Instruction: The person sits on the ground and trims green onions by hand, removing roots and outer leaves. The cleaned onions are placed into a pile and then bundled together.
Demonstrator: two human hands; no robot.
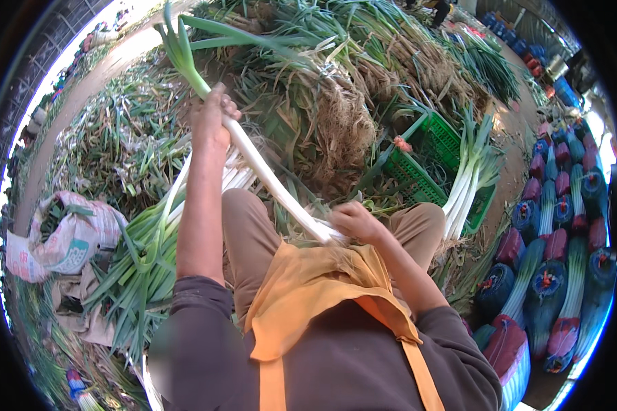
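Note:
My left hand (213,117) is wrapped around the upper shaft of a long leek-like green onion (267,172). Its green leaves rise past the fist, and its white shaft slants down across my lap to the root end. There my right hand (357,221) is curled and blurred by motion. A pale strip shows between those fingers and the roots; whether it is a blade or a peeled layer is unclear. Beside my left knee lies a heap of stripped green onions (133,272). A yellow-orange apron (308,293) covers my lap below the roots.
Unstripped onions with dry roots (344,118) are piled ahead. At right, a green plastic crate (416,180) has a bunch of white-stemmed onions (465,190) against it. Leaf scraps (118,128) and a woven sack (77,236) lie left. Wrapped bundles (547,280) line the far right.

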